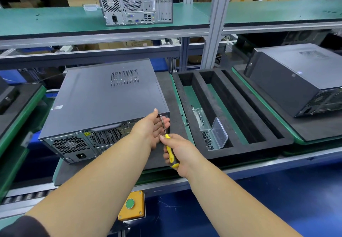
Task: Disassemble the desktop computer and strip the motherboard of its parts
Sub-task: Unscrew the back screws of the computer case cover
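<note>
Hands: right (180, 154) clenched round screwdriver (167, 144), left (150, 128) open against computer case (103, 99).

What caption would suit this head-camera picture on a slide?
Right hand drives a yellow-handled screwdriver into the desktop computer rear corner; left hand steadies it.

A single head-worn wide-angle view looks forward and steeply down over both outstretched forearms, close above the workbench. The desktop computer (109, 103) fills the centre toward 10 o'clock, near the lens. The foam tray (229, 107) sits at 2 o'clock, a second computer (299, 79) at 3 o'clock, and the upper shelf (55, 22) runs along 12 o'clock, farther off.
</note>
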